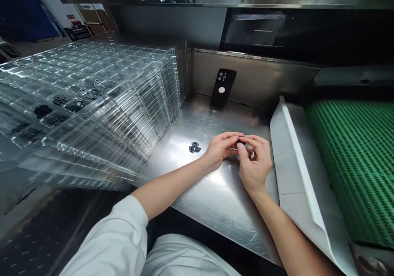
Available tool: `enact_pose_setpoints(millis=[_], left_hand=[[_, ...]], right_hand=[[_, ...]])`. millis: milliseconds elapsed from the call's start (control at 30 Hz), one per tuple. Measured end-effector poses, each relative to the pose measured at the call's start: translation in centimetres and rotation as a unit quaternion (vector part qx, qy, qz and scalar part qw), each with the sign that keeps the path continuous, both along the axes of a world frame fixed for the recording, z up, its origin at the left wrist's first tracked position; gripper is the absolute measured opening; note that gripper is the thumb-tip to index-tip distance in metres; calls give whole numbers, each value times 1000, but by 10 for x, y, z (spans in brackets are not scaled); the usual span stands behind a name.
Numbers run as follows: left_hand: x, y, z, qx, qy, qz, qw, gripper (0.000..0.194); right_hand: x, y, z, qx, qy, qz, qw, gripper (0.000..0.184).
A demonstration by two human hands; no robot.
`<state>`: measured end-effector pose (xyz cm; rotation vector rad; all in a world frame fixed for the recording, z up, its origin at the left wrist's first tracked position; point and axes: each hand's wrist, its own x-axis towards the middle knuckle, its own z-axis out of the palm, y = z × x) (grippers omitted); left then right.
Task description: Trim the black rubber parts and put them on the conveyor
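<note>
My left hand and my right hand meet over the steel worktop, fingertips pinched together on a small dark part that is mostly hidden between them. A ring shows on a finger of my right hand. A few small black round parts lie on the steel just left of my left hand. To the far left rises a tall stack of clear plastic trays; several black parts sit in the pockets of the top tray.
A black phone leans against the steel back wall. A white angled guide borders the worktop on the right, with a green conveyor belt beyond it. A dark screen hangs above.
</note>
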<state>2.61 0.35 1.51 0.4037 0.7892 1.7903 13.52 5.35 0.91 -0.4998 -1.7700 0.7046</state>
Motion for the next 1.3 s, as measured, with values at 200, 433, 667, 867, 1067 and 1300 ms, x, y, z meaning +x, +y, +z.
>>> enact_pose_setpoints(millis=[200,433,667,867,1067,1300], left_hand=[[-5,-1,4,-2,-16,-4,1000,24],[-1,0,5,-39,7,-12,999,21],[-2,-3,9,-22,43,-12,999,26],[0,-4,9,-5,84,-31,996,44],[-2,-5,9,8,77,-56,995,42],[-4,-6,10,11,79,-43,996,37]], right_hand=[[3,-4,1,6,-10,12,1000,12],[0,-4,1,-34,14,24,999,8],[-2,3,-6,-74,53,-3,996,13],[-1,3,-2,-75,53,-3,996,10],[-2,-1,0,-89,57,-3,994,14],[0,1,2,-140,66,0,988,23]])
